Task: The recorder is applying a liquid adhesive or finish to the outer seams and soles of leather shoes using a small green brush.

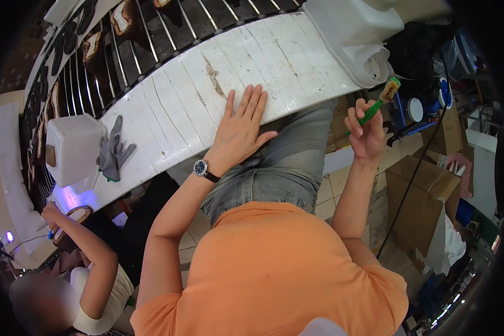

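Note:
My left hand [238,131] lies flat near the front edge of a white bench top [168,112], fingers stretched out and nothing under them that I can see. A watch [200,167] is on that wrist. To the right of the bench, my right hand [367,134] is raised, its fingers closed around a green-handled brush [378,105]. The brush head points up and away from me, its bristles caked with something brownish. Just beyond it, at the bench's right end, stands a white plastic container [355,42] with a round opening.
Past the bench runs a roller conveyor [199,17] carrying brown-and-cream shoe parts [123,19]. A grey glove [115,148] lies by a white box [75,148] at left. A co-worker's arm [89,241] is at lower left. Cardboard boxes [414,201] and a hanging cable [414,179] are at right.

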Available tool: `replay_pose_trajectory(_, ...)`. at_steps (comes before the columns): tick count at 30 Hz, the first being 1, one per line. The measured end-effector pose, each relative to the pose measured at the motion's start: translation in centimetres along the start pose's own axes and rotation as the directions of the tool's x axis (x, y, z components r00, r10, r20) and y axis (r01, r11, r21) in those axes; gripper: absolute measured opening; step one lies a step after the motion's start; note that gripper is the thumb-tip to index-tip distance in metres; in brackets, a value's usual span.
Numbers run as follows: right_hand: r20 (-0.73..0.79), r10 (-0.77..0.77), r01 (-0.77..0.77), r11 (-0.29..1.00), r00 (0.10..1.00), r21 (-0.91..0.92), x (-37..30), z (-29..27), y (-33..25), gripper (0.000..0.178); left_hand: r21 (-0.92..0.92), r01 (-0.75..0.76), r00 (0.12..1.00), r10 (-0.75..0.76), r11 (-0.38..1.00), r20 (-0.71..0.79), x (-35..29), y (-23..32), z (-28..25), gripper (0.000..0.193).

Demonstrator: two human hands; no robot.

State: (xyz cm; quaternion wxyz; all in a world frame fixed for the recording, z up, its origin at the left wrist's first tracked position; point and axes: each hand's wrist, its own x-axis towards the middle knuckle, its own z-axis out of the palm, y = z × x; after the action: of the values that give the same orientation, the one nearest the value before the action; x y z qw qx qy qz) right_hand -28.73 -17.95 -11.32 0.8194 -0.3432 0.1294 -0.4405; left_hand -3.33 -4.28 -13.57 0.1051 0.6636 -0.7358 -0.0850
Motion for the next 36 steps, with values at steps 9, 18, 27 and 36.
replay_pose_trajectory(9,-0.065,-0.072,0.074,0.997,0.995,0.032,-0.6,-1.2,-1.1,0.025,0.111,0.037,0.962,-0.005,0.993,-0.274,10.4,-5.5,1.5,0.082)
replay_pose_trajectory(18,-0.419,-0.159,-0.01,0.928,0.894,-0.373,-0.8,-2.0,-4.2,0.023,0.195,0.093,0.984,-0.061,0.976,-0.167,11.1,-5.4,2.2,0.081)
replay_pose_trajectory(27,-0.291,-0.523,-0.509,-0.342,0.801,-0.79,2.7,0.4,-7.3,0.018,0.164,0.13,0.968,-0.089,0.978,-0.236,11.0,-5.5,1.4,0.087)
replay_pose_trajectory(36,-0.133,-0.417,-0.393,-0.635,0.899,-0.665,3.7,0.5,-6.2,0.015,0.217,0.411,0.895,-0.347,0.885,-0.282,7.3,-11.5,1.6,0.085)
